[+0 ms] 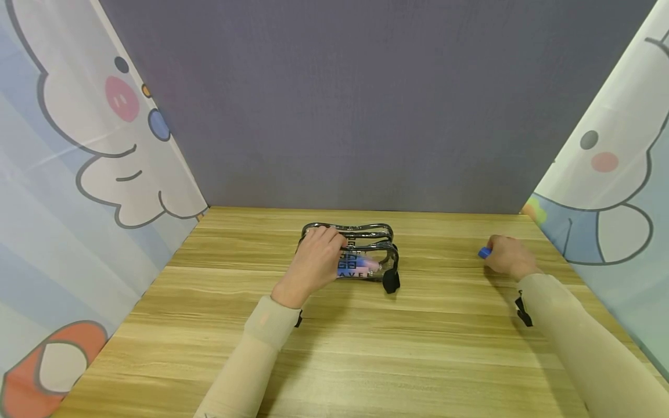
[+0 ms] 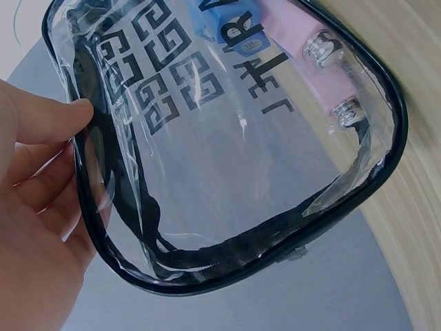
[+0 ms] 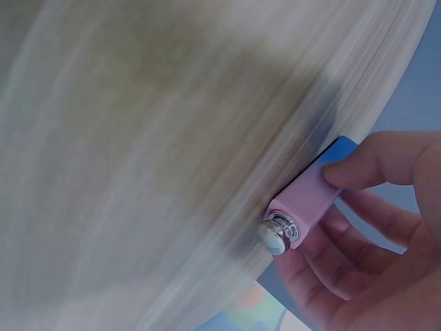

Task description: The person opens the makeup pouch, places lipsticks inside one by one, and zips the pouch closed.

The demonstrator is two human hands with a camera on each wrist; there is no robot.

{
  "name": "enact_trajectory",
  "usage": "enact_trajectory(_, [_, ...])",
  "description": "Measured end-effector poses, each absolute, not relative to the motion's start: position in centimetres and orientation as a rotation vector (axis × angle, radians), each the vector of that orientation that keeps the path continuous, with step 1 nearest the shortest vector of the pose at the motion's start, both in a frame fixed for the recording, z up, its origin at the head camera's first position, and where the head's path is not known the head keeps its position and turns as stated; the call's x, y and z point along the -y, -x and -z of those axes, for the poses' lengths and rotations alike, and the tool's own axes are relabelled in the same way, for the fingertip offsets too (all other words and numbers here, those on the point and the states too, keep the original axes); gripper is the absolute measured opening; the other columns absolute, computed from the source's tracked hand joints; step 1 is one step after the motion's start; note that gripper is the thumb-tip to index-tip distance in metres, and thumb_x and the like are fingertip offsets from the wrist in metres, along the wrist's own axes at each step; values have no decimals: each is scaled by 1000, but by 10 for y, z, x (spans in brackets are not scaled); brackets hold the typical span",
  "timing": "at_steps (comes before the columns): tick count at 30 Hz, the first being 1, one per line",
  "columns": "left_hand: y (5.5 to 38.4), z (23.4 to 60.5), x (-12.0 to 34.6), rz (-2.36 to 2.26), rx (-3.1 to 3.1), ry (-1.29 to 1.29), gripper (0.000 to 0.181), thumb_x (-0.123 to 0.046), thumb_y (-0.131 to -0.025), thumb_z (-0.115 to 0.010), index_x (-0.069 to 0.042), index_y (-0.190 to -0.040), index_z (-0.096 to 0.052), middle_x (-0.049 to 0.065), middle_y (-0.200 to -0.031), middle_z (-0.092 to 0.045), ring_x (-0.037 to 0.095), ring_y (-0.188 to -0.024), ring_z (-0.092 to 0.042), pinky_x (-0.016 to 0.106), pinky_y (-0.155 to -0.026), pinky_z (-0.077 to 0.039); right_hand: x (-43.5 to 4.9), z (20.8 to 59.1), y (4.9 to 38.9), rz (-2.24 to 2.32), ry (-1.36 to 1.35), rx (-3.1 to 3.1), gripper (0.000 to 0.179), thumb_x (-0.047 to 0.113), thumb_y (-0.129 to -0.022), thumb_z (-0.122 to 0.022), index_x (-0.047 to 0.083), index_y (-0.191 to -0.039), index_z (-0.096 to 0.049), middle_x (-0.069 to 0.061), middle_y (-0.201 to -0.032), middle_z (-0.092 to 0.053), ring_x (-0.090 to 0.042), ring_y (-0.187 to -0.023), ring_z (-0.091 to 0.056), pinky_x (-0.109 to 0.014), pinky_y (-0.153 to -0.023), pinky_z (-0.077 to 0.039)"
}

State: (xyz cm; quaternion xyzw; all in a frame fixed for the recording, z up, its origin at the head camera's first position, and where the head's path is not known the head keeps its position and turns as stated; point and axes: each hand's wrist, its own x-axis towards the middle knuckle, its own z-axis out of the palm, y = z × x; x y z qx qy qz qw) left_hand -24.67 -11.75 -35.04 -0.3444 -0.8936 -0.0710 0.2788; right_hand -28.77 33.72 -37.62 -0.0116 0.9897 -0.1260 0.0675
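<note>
A clear pouch point(image 1: 387, 258) with black piping and black printed lettering lies near the middle of the wooden table. My left hand point(image 1: 317, 255) grips its upper edge, with the thumb on the near side of the black trim in the left wrist view. Through the clear plastic show pink pieces point(image 2: 296, 31) with silver ends and a blue piece point(image 2: 241, 27). Over at the right, my right hand point(image 1: 511, 256) pinches a small pink-and-blue block with a silver knob point(image 3: 306, 196) between thumb and fingers, close over the table surface.
The wooden table point(image 1: 209, 325) runs up to a dark grey panel point(image 1: 334, 104) at the back. Cartoon-printed curtains hang on the left point(image 1: 57, 232) and right point(image 1: 622, 232). A black tab point(image 1: 391, 281) sits at the pouch's right corner.
</note>
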Motion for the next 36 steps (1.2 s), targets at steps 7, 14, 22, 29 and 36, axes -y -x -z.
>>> enact_trajectory(7, [247,351,117,193,2392,924,25,8,-81,-70,-5,-102,-70,7,-101,-68,26,-94,-60,41,-89,-49,-329,376,287,381,98,-2986,37,14,-91,-63,-11,-118,-57,-32,-112,-63,-45,-97,-62,-55,-74,-51])
enact_trajectory(14, [247,351,117,196,2387,927,24,8,-83,-69,-6,-102,-70,6,-101,-68,26,-94,-60,41,-88,-49,-320,377,288,399,131,-3007,34,16,-90,-65,-8,-114,-59,-30,-110,-64,-42,-95,-62,-56,-76,-50])
enact_trajectory(22, [247,350,117,194,2395,927,23,7,-84,-69,-6,-103,-70,6,-102,-68,26,-95,-60,41,-89,-49,-311,378,289,419,158,-3004,33,15,-90,-68,-7,-113,-60,-26,-104,-65,-38,-89,-62,-54,-74,-51])
enact_trajectory(29, [246,350,117,204,2396,929,24,9,-83,-69,-5,-102,-70,7,-101,-68,26,-94,-60,41,-89,-49,-304,377,289,424,216,-3019,34,17,-90,-70,-6,-114,-61,-22,-101,-67,-34,-85,-62,-52,-74,-50])
enact_trajectory(36, [245,349,117,205,2405,924,24,8,-83,-68,-6,-103,-71,6,-101,-68,26,-95,-60,41,-90,-49,-294,373,288,456,247,-3020,31,13,-88,-70,-5,-113,-63,-16,-93,-67,-28,-79,-60,-48,-71,-50])
